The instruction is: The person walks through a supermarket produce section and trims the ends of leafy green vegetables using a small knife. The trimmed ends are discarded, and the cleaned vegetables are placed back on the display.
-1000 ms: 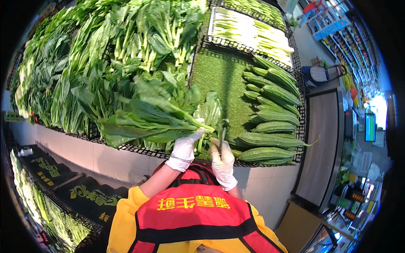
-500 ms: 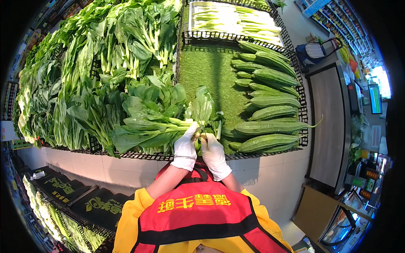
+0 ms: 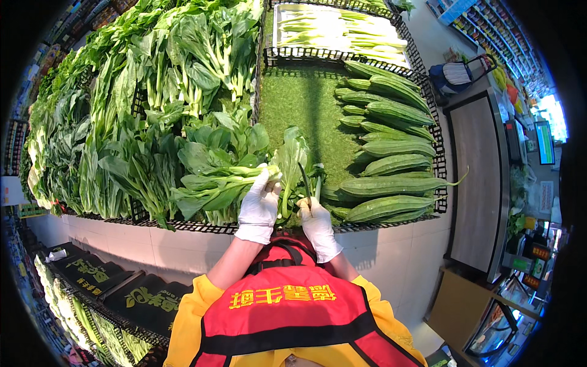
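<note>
White gloves cover both of my hands. My left hand (image 3: 258,209) is closed round the pale stem ends of a bunch of leafy greens (image 3: 223,183), whose leaves point left over the display. A little to its right, my right hand (image 3: 317,225) pinches a thin dark strip (image 3: 304,177) that sticks up from the fingers; whether it is a blade or a tie I cannot tell. Just beyond and between the hands, a loose leafy stalk (image 3: 291,154) lies at the edge of the green mat (image 3: 296,104).
Ridged gourds (image 3: 394,147) lie in a row to the right. Heaped leafy vegetables (image 3: 122,122) fill the left side. Black lattice edging (image 3: 183,224) runs along the near side of the display. A white tray of pale stalks (image 3: 336,27) sits at the back, and a dark-topped counter (image 3: 474,183) stands right.
My hands have moved apart, the left one drawing the greens slightly left. The dark strip now stands up clear of the bunch in my right hand.
</note>
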A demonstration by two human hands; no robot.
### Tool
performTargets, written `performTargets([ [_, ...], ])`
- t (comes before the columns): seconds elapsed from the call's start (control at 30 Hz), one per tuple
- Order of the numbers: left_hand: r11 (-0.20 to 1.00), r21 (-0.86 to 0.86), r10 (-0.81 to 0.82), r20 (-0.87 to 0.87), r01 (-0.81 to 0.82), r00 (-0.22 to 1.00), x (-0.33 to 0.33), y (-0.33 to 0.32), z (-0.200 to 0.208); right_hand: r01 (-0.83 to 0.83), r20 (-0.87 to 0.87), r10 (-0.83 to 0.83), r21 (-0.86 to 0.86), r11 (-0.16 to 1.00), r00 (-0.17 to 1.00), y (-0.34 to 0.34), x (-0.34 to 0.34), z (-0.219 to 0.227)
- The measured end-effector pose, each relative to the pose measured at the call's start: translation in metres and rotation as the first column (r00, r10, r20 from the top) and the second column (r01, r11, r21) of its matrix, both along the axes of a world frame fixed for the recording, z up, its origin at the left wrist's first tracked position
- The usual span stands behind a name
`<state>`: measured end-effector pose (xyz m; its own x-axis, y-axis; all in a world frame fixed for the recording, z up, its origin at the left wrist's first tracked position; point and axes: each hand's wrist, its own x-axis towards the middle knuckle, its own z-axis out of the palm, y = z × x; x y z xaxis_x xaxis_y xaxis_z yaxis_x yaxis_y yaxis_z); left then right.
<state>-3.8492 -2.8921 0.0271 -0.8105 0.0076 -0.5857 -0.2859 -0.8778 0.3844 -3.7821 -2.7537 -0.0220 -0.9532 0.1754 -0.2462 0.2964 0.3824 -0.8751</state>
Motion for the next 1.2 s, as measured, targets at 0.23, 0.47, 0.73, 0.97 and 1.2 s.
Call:
performTargets([
  [0.23,0.843,-0.508,-0.256,-0.091,0.176,0.962,0.030,-0.035,0.008,0.108,0.080,-0.097,-0.145,0.983,0.992,0.010,0.000,0.014],
  [0.47,0.163,-0.987,-0.158,-0.022,0.004,0.987,0.056,-0.203,-0.023,0.094,0.223,-0.064,-0.127,0.987,0.973,0.029,0.021,-0.012],
  [0.73,-0.776,-0.547,-0.112,0.610,0.314,0.784,0.054,-0.221,-0.132,-0.406,0.085,0.398,0.099,0.909,0.913,-0.026,-0.006,0.014],
  [0.97,-0.820,-0.408,0.095,0.594,0.401,0.799,0.050,-0.198,-0.149,-0.822,-0.187,0.830,0.144,0.552,0.525,-0.175,-0.075,0.061],
  [1.2,-0.284,-0.890,-0.347,0.442,0.357,0.827,0.072,-0.240,-0.142,-0.754,-0.055,0.906,0.534,0.381,0.419,-0.245,-0.145,-0.009],
])
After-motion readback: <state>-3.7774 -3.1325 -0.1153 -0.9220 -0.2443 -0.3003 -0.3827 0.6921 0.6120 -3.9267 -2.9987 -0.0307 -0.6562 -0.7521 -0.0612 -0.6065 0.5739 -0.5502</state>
